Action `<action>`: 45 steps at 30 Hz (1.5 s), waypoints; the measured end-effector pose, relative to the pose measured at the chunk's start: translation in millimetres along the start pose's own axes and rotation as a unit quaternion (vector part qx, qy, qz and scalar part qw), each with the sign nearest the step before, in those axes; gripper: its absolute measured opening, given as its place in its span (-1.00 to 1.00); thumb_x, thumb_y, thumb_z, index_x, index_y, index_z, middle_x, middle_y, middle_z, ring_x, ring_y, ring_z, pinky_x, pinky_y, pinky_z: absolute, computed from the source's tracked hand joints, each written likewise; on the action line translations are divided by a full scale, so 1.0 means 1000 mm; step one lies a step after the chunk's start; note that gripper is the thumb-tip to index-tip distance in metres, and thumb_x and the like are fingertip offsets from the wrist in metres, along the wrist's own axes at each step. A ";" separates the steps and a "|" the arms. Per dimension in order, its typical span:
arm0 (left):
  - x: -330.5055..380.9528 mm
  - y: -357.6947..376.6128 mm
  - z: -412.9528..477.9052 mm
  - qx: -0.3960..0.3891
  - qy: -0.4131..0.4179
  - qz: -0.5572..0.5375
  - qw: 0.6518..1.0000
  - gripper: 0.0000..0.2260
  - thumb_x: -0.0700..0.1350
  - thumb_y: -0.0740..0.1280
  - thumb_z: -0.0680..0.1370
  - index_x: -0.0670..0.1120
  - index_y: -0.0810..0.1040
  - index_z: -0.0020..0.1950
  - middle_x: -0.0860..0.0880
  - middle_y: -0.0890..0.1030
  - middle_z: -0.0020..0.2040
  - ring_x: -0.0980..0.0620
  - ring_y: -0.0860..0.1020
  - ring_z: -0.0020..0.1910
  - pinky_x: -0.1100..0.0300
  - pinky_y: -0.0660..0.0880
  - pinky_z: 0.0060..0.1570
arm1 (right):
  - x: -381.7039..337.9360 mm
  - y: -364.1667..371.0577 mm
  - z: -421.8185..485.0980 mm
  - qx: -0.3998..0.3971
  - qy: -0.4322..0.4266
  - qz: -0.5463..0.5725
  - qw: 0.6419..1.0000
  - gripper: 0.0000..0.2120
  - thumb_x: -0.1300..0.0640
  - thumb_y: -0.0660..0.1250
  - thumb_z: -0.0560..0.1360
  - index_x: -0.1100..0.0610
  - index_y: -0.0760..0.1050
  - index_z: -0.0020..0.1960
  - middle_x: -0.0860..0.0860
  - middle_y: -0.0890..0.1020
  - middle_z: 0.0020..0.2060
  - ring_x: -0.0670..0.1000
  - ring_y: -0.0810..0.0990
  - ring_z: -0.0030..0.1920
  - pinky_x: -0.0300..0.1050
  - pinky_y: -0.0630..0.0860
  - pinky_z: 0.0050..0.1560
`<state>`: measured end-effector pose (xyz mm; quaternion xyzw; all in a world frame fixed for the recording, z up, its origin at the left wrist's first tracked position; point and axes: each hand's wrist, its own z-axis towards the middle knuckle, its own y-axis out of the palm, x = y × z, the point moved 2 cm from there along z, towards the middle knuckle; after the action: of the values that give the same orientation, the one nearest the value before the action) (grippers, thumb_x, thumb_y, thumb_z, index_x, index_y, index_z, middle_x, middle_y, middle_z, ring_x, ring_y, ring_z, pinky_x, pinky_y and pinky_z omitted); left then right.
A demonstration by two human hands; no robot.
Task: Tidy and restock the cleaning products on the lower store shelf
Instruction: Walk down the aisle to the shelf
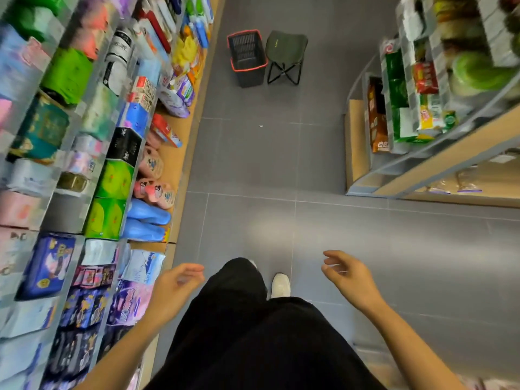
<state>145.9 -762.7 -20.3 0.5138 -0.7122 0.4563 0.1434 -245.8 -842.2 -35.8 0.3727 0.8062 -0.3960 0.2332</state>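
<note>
I stand in a store aisle looking down. The lower shelf (180, 153) runs along my left, a wooden ledge with blue bottles (146, 218), pink bottles (153, 178) and purple refill pouches (176, 99) lying or standing on it. My left hand (176, 285) hangs empty beside the shelf edge, fingers loosely curled. Over the floor on the other side, my right hand (347, 273) is also empty with relaxed fingers. Neither hand touches any product.
A black basket with a red rim (247, 59) and a small green folding stool (285, 56) stand on the grey floor ahead. A second shelving unit (422, 153) with food packs is at the right. My legs and a white shoe (280, 285) are below.
</note>
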 end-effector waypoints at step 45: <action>0.527 -0.065 0.760 0.059 -0.062 -0.076 0.993 -0.87 -0.24 0.47 0.54 -0.03 0.70 0.01 0.00 0.72 -0.08 0.00 0.67 -0.05 0.33 0.49 -0.05 | -0.491 -0.349 0.844 -0.076 -0.081 -0.091 0.990 -0.74 0.09 0.39 0.56 0.03 0.56 0.25 -0.18 0.63 -0.08 -0.24 0.59 -0.05 -0.28 0.51 0.04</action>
<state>175.9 -1689.0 -45.6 0.6016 -0.6501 0.4527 0.1028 -150.5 -1874.5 -31.5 0.2457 0.8428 -0.3822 0.2885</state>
